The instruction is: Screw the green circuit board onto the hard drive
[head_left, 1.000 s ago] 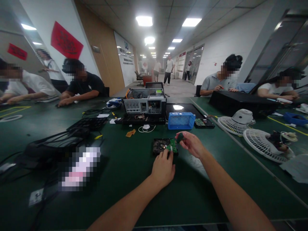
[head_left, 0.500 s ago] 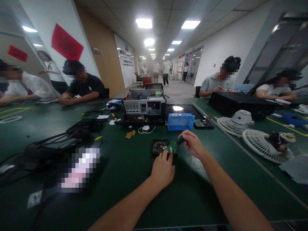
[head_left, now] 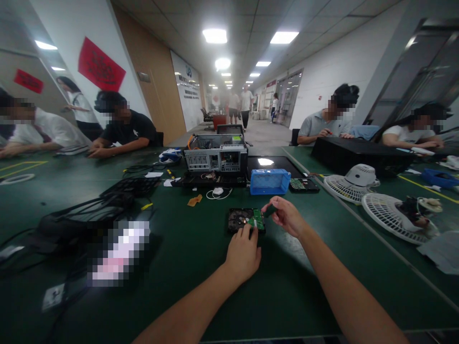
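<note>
A hard drive (head_left: pixel 238 220) lies flat on the green table, its green circuit board facing up on the right side. My left hand (head_left: pixel 242 253) rests on the drive's near edge with its fingers stretched out and a little apart, the fingertips touching the board. A small whitish bit shows at one fingertip. Just right of the drive, my right hand (head_left: pixel 287 217) is closed in a pinch around a small dark green piece (head_left: pixel 271 210). Its exact kind is too small to make out. The pinching fingertips are right beside the drive's right end.
Behind the drive stand a blue plastic bin (head_left: pixel 270 182) and an opened computer case (head_left: pixel 215 155). Fan parts (head_left: pixel 396 217) lie on the right. A black bag with cables (head_left: pixel 71 227) and a blurred bright patch are on the left. Co-workers sit across the table.
My right hand has shifted slightly left, its fingertips closer to the hard drive, still pinching the dark green piece. My left hand has stayed on the drive.
</note>
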Motion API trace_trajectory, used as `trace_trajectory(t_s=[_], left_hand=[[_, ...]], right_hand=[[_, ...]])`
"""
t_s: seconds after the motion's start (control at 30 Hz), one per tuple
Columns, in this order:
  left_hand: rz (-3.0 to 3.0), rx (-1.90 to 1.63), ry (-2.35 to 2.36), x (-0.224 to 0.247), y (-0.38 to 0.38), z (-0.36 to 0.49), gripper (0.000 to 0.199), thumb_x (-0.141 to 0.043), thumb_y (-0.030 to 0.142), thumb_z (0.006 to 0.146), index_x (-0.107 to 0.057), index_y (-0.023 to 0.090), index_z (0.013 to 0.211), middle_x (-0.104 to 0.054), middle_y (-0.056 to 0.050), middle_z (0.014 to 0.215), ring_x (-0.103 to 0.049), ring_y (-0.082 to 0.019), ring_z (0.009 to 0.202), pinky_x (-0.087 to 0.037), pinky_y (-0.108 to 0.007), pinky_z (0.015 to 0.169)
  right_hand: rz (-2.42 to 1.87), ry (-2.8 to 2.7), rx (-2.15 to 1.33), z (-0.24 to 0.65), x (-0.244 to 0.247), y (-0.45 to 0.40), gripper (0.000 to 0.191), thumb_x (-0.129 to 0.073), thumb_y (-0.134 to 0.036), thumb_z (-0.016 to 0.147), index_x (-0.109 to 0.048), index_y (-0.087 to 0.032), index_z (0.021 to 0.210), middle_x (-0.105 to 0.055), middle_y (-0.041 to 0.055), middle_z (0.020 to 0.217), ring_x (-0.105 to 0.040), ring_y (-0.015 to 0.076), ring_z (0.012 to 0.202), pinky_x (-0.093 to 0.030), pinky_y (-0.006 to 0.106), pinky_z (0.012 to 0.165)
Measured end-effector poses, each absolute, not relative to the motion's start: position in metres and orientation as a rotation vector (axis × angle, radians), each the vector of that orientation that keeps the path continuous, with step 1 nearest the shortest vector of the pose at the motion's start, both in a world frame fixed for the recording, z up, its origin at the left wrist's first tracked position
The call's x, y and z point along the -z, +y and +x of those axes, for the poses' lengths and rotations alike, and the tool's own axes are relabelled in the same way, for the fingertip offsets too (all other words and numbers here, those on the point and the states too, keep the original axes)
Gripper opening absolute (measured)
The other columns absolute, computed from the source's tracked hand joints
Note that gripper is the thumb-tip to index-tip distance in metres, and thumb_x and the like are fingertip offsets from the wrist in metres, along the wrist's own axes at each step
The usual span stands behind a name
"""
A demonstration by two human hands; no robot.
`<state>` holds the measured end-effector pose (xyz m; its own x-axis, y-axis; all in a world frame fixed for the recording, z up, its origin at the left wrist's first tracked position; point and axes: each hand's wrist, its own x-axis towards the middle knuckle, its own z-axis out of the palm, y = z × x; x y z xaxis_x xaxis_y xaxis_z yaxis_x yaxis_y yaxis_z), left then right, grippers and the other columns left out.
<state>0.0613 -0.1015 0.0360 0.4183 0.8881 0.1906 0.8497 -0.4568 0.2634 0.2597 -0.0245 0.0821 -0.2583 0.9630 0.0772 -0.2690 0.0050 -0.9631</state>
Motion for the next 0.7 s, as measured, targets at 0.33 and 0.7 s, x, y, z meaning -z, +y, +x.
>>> trace_trajectory(t_s=[0.33,0.7], left_hand=[[2.530,-0.451,1.577,-0.0398,-0.1028,0.0619,0.063,-0.053,0.034,0.092,-0.044,0.017,0.152,-0.046,-0.015,0.145,-0.051,-0.031,0.124,-0.045,-0.043,0.106],[2.540,-0.445,1.591,-0.0374,-0.1019,0.0623,0.063,-0.054,0.034,0.092,-0.043,0.018,0.152,-0.045,-0.014,0.147,-0.050,-0.031,0.125,-0.045,-0.044,0.105]], right_hand=[[-0.867,-1.191,-1.504,0.2581,-0.0816,-0.0245,0.032,-0.068,-0.046,0.086,-0.072,-0.016,0.095,-0.049,-0.0031,0.054,-0.035,0.0085,0.046,-0.022,0.021,0.037],[-0.808,-1.046,-1.576,0.2585,-0.0808,-0.0233,0.028,-0.072,-0.047,0.087,-0.065,-0.021,0.093,-0.075,0.0074,0.101,-0.050,0.0074,0.055,-0.031,0.020,0.043]])
